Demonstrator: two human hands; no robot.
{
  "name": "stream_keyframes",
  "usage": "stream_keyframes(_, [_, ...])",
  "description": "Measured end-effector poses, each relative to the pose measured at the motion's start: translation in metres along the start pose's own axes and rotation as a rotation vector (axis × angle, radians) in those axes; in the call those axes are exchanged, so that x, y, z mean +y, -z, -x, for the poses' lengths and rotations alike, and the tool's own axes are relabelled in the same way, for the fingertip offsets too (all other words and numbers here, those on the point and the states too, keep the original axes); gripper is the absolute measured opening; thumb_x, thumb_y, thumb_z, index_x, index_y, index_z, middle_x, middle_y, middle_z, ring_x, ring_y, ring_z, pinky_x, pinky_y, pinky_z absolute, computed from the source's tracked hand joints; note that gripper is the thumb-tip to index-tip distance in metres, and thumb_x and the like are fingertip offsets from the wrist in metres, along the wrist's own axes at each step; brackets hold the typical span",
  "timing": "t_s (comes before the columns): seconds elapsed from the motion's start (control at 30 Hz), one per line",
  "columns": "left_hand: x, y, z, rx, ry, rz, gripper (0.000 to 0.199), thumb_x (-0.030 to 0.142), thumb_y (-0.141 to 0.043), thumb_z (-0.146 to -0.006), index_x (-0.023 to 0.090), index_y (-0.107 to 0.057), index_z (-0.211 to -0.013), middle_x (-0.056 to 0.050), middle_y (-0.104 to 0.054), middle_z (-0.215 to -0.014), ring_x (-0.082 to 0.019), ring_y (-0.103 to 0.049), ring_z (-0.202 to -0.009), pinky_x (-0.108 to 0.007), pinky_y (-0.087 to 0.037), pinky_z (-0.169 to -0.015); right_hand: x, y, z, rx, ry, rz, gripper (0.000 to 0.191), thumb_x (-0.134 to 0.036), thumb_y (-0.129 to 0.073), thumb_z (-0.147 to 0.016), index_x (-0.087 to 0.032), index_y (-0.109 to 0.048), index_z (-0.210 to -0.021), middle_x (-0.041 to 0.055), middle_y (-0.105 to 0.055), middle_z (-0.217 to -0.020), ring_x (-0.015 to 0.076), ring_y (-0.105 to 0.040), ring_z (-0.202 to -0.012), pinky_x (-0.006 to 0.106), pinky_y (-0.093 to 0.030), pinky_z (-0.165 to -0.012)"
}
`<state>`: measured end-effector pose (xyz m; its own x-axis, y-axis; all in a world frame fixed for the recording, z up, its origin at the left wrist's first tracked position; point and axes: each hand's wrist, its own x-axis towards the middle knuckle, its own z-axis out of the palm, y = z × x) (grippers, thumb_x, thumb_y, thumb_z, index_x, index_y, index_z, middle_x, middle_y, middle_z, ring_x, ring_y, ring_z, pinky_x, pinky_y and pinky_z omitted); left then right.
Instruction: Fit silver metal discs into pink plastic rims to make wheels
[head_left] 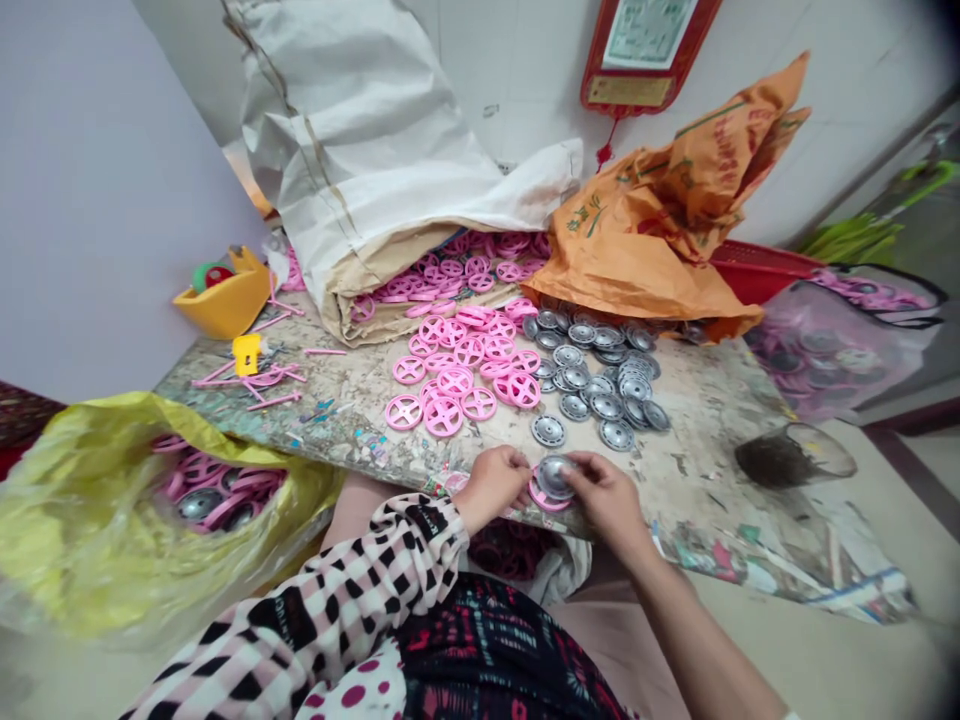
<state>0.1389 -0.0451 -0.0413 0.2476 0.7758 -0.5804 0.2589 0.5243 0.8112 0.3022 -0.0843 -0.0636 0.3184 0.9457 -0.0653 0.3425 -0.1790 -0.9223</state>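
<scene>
At the table's near edge my right hand (pixel 611 500) pinches a silver-grey disc (pixel 553 474) shaped like a hubcap between thumb and fingers. The disc lies over a pink plastic wheel (pixel 551 502), whose lower rim shows beneath it. My left hand (pixel 495 488) is closed at the left rim of that wheel; its fingertips are partly hidden. Just beyond my hands is a heap of pink spoked wheels (pixel 454 381). To its right lies a pile of grey discs (pixel 606 385), and one loose disc (pixel 548 431) sits close to my fingers.
A white sack (pixel 375 130) spills pink wheels at the back, beside an orange bag (pixel 637 240). Pink sticks (pixel 274 400) and a yellow container (pixel 225 295) are at left. A yellow bag (pixel 67 480) holds wheels below. A dark-filled cup (pixel 791 458) lies at right.
</scene>
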Motion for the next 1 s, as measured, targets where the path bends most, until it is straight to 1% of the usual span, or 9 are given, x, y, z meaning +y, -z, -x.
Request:
stream_keyframes(0.13, [0.002, 0.004, 0.002, -0.054, 0.036, 0.097, 0.015, 0.006, -0.052, -0.072, 0.015, -0.055, -0.084, 0.002, -0.056, -0.05, -0.015, -0.059, -0.05, -0.025, -0.049, -0.053, 0.003, -0.009, 0.018, 0.023, 0.238, 0.377, 0.038, -0.044, -0.051, -0.081, -0.017, -0.07, -0.099, 0.0104, -0.059, -0.093, 0.0236, -0.055, -0.092, 0.039, -0.043, -0.086])
stream_keyframes(0.23, [0.001, 0.007, 0.004, -0.11, 0.018, 0.091, 0.022, 0.006, -0.055, -0.067, 0.014, -0.057, -0.088, 0.002, -0.057, -0.054, -0.014, -0.058, -0.051, -0.026, -0.048, -0.056, 0.006, -0.01, 0.02, -0.019, 0.237, 0.452, 0.036, -0.039, -0.048, -0.083, -0.017, -0.067, -0.105, 0.0092, -0.06, -0.093, 0.0229, -0.055, -0.091, 0.038, -0.043, -0.085])
stream_keyframes(0.33, [-0.002, 0.009, 0.005, -0.155, -0.094, -0.107, 0.024, 0.009, -0.064, -0.063, 0.013, -0.062, -0.086, 0.004, -0.055, -0.055, -0.011, -0.053, -0.05, -0.023, -0.043, -0.055, 0.011, -0.01, 0.021, -0.017, 0.222, 0.463, 0.037, -0.034, -0.051, -0.079, -0.016, -0.063, -0.109, 0.009, -0.06, -0.092, 0.0228, -0.055, -0.089, 0.037, -0.043, -0.083])
stream_keyframes(0.43, [-0.004, 0.008, 0.005, -0.093, -0.267, -0.415, 0.02, 0.009, -0.069, -0.06, 0.014, -0.064, -0.079, 0.003, -0.056, -0.06, -0.01, -0.05, -0.055, -0.022, -0.037, -0.056, 0.014, -0.011, 0.024, -0.045, 0.234, 0.49, 0.036, -0.029, -0.052, -0.078, -0.015, -0.062, -0.11, 0.0101, -0.06, -0.093, 0.0231, -0.054, -0.09, 0.038, -0.043, -0.084])
stream_keyframes(0.57, [-0.006, 0.006, 0.007, -0.071, -0.324, -0.566, 0.019, 0.009, -0.068, -0.061, 0.014, -0.065, -0.079, 0.002, -0.059, -0.066, -0.011, -0.05, -0.06, -0.023, -0.035, -0.057, 0.009, -0.01, 0.03, -0.125, 0.266, 0.565, 0.031, -0.027, -0.051, -0.08, -0.015, -0.065, -0.104, 0.0116, -0.057, -0.093, 0.0241, -0.052, -0.093, 0.038, -0.041, -0.087])
stream_keyframes(0.7, [-0.012, 0.006, 0.007, -0.082, -0.376, -0.532, 0.02, 0.009, -0.069, -0.058, 0.015, -0.063, -0.076, 0.002, -0.058, -0.066, -0.011, -0.048, -0.061, -0.022, -0.033, -0.056, 0.002, -0.007, 0.037, -0.154, 0.228, 0.469, 0.023, -0.026, -0.052, -0.078, -0.016, -0.062, -0.095, 0.0093, -0.059, -0.093, 0.0231, -0.053, -0.092, 0.037, -0.041, -0.085])
stream_keyframes(0.87, [-0.025, 0.009, 0.005, -0.189, -0.431, -0.359, 0.024, 0.015, -0.071, -0.059, 0.016, -0.058, -0.079, 0.004, -0.055, -0.069, -0.011, -0.049, -0.065, -0.02, -0.034, -0.056, -0.002, -0.004, 0.045, -0.176, 0.09, 0.189, 0.024, -0.033, -0.056, -0.073, -0.019, -0.059, -0.092, 0.0053, -0.063, -0.091, 0.0204, -0.057, -0.083, 0.034, -0.044, -0.077])
stream_keyframes(0.93, [-0.026, 0.01, 0.006, -0.219, -0.467, -0.315, 0.023, 0.018, -0.069, -0.062, 0.016, -0.056, -0.08, 0.004, -0.053, -0.069, -0.01, -0.048, -0.065, -0.02, -0.033, -0.056, -0.005, -0.002, 0.046, -0.165, 0.098, 0.141, 0.028, -0.035, -0.057, -0.073, -0.019, -0.06, -0.096, 0.0056, -0.063, -0.094, 0.0203, -0.057, -0.085, 0.033, -0.045, -0.077])
stream_keyframes(1.0, [-0.026, 0.012, 0.007, -0.226, -0.501, -0.306, 0.02, 0.018, -0.067, -0.065, 0.017, -0.054, -0.081, 0.005, -0.051, -0.068, -0.01, -0.046, -0.064, -0.02, -0.032, -0.056, -0.009, 0.0, 0.047, -0.156, 0.149, 0.173, 0.029, -0.038, -0.057, -0.074, -0.019, -0.061, -0.096, 0.0062, -0.062, -0.095, 0.0209, -0.057, -0.088, 0.034, -0.044, -0.08])
